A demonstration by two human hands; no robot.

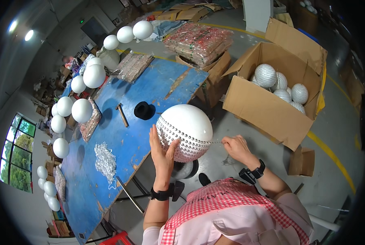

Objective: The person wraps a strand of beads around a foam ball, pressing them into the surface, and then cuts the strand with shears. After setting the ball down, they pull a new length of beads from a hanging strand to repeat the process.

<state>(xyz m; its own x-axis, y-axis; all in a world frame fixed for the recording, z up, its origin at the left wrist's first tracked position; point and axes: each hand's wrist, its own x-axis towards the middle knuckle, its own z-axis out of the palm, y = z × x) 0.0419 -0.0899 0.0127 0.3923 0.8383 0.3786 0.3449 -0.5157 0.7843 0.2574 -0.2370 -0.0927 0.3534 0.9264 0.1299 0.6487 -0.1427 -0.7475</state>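
Observation:
A large white ball (189, 118) is in front of me, its lower half wrapped in rows of silver beads and its top bare. My left hand (163, 153) rests against the ball's left side, fingers pointing up and thumb spread over the beaded rows. To the right of the ball, my right hand (237, 148) pinches a thin bead string (217, 142) that runs taut to the beaded rows. A dark round stand (185, 169) shows partly beneath the ball.
On the blue table (125, 102) lie a hammer (121, 115), a black hat-shaped object (143, 110) and a heap of silvery bead strings (105, 162). White balls (94, 76) stand along its far left. An open cardboard box (252, 118) at right holds several beaded balls (266, 76). Plastic-wrapped packs (199, 43) are stacked behind.

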